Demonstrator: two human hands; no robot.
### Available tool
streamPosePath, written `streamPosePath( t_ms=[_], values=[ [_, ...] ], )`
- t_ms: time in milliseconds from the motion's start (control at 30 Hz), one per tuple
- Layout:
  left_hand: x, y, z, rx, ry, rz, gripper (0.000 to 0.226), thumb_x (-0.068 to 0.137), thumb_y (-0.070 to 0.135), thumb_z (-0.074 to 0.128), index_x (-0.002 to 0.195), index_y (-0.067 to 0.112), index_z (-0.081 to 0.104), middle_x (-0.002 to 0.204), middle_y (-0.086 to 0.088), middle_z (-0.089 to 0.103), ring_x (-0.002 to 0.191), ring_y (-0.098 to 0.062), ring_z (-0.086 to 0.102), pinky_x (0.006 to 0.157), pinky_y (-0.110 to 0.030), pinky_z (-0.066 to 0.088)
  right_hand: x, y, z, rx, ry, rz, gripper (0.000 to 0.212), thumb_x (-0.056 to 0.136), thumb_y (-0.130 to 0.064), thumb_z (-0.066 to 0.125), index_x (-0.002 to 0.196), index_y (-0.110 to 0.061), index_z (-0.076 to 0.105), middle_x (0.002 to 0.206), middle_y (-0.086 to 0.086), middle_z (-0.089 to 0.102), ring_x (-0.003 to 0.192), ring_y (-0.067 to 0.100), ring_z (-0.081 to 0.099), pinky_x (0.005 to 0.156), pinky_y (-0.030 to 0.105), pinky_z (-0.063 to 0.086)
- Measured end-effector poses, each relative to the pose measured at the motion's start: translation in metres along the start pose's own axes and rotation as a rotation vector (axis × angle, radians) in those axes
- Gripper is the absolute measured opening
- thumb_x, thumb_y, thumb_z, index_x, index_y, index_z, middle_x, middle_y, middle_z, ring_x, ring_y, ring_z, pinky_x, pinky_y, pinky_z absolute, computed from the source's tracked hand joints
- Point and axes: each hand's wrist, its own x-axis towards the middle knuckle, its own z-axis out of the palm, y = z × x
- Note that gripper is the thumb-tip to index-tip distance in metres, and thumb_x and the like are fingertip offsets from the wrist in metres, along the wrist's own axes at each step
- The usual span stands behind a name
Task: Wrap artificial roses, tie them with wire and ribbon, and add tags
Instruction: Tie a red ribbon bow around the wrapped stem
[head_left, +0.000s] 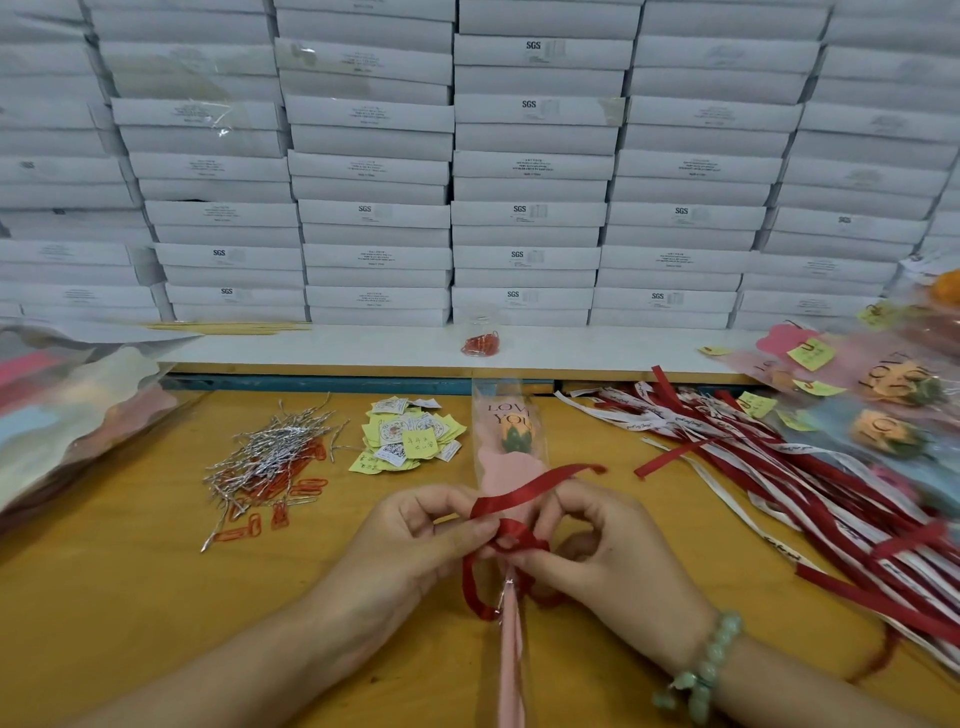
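I see left hand (415, 540) and right hand (608, 551), fingers (457, 535) curled, both pinching red ribbon (524, 491) at half-formed knot on neck of wrapped rose (506, 431). Rose at middle of surface (130, 597), bloom pointing away from me.

Risk, my read: loop slack, one tail free. Slipped pinch opens knot; hard pull crumples sleeve.

Count: one rose in work, one ribbon on it, at least three finished roses (883, 410) at right. Wire ties (275, 452), tags (410, 434), clips (291, 499), spare ribbons (779, 467): heaps, uncountable.

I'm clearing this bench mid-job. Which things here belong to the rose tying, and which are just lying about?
Job: wrapped rose, red ribbon pinched by left hand and right hand, wire ties, tags, spare ribbons.
Lying about: stacked white boxes, jar of clips.
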Motion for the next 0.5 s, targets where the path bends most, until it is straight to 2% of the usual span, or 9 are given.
streamPosePath(
  t_ms=[33,100,200,300,400,500],
  values=[
    [0.0000,-0.0002,-0.0003,-0.001,-0.005,0.002,0.032,0.060,0.029,0.092,0.077,0.008,0.075,0.087,-0.010,0.072,0.074,-0.014,0.068,0.066,-0.020,0.056,0.0001,-0.0002,0.0004,0.033,-0.038,0.017,0.029,0.077,-0.008,0.078,0.068,-0.021,0.054,0.082,0.009,0.066,0.057,0.024,0.065,0.050,0.032,0.054],
    [-0.0003,-0.0004,-0.0005,-0.004,-0.013,0.002,0.029,0.063,0.028,0.091,0.077,0.008,0.075,0.084,-0.010,0.072,0.072,-0.013,0.068,0.066,-0.020,0.055,-0.0003,0.0009,0.0023,0.078,-0.123,0.053,0.033,0.084,-0.004,0.069,0.071,-0.024,0.047,0.077,0.029,0.060,0.051,0.020,0.060,0.043,0.028,0.047],
    [-0.0003,-0.0004,-0.0007,0.007,-0.010,0.001,0.029,0.062,0.030,0.091,0.077,0.010,0.076,0.083,-0.008,0.072,0.071,-0.011,0.067,0.066,-0.020,0.055,0.0011,0.0027,0.0034,0.122,-0.165,0.074,0.032,0.086,-0.001,0.065,0.073,-0.021,0.044,0.077,0.038,0.057,0.047,0.012,0.053,0.041,0.023,0.041],
    [-0.0002,-0.0006,-0.0008,0.022,0.017,-0.006,0.031,0.061,0.031,0.091,0.079,0.010,0.076,0.084,-0.008,0.072,0.072,-0.011,0.067,0.068,-0.021,0.056,0.0039,0.0033,0.0000,0.233,-0.152,0.088,0.031,0.082,0.005,0.068,0.071,-0.015,0.047,0.078,0.031,0.063,0.053,0.011,0.058,0.048,0.021,0.046],
    [-0.0001,-0.0010,-0.0016,0.016,0.048,-0.006,0.020,0.069,0.021,0.087,0.080,0.008,0.077,0.085,-0.011,0.073,0.073,-0.012,0.068,0.067,-0.021,0.056,0.0058,0.0056,-0.0025,0.336,-0.129,0.108,0.025,0.076,0.008,0.073,0.075,-0.009,0.055,0.080,0.015,0.068,0.072,0.019,0.066,0.066,0.024,0.054],
    [0.0004,-0.0020,-0.0025,0.007,0.076,-0.007,0.016,0.069,0.016,0.084,0.081,0.007,0.077,0.096,-0.020,0.073,0.078,-0.016,0.070,0.067,-0.021,0.056,0.0053,0.0056,-0.0050,0.389,-0.092,0.126,0.023,0.071,-0.005,0.078,0.087,-0.007,0.061,0.086,0.007,0.071,0.082,0.021,0.068,0.077,0.023,0.055]
  ],
)
